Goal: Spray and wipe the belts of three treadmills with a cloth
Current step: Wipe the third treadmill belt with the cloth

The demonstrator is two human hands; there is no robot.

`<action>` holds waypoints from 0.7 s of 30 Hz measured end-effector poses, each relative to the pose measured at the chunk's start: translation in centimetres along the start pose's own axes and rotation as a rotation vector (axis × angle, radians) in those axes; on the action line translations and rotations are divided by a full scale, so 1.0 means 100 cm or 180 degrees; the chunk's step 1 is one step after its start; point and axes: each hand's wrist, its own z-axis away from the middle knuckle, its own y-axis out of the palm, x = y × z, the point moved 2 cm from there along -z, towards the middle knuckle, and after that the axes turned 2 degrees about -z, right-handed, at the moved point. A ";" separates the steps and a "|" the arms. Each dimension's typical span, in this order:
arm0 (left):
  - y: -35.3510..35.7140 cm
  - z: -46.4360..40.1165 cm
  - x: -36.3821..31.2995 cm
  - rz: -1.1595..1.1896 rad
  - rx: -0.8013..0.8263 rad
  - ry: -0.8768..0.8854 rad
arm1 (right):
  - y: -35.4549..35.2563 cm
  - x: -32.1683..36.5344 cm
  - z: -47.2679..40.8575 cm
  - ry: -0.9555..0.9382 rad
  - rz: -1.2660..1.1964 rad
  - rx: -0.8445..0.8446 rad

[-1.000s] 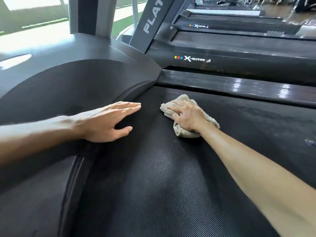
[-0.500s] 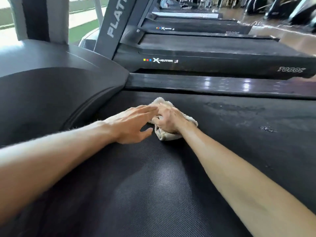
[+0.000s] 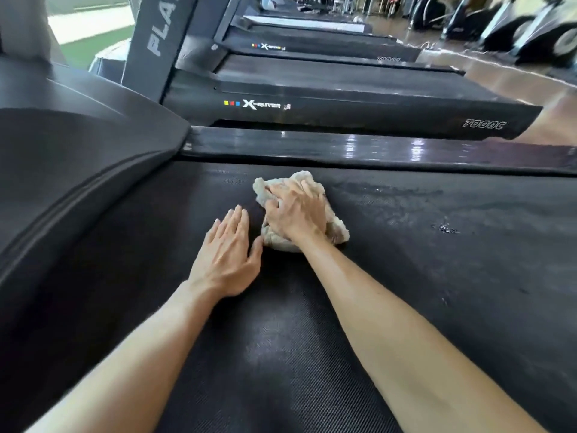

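A crumpled beige cloth (image 3: pixel 337 229) lies on the black textured treadmill belt (image 3: pixel 281 354). My right hand (image 3: pixel 296 214) presses down on the cloth with its fingers curled into it. Just left of the cloth, my left hand (image 3: pixel 229 254) lies flat on the belt with straight fingers, its thumb close to the cloth's edge. Wet patches and droplets (image 3: pixel 443 228) show on the belt to the right of the cloth.
The treadmill's dark motor cover (image 3: pixel 78 157) rises at the left. A glossy side rail (image 3: pixel 374 148) runs along the belt's far edge. Beyond it stand more treadmills (image 3: pixel 343 98) in a row, with other gym machines (image 3: pixel 530 32) at the far right.
My right hand has slid the cloth rightward along the belt, away from the motor cover. My left hand has come off the cover's edge and now lies flat on the belt beside the cloth.
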 end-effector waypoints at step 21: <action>0.009 -0.010 0.010 -0.0368 -0.0130 0.0250 | -0.045 -0.094 -0.029 -0.0872 -0.0230 0.1133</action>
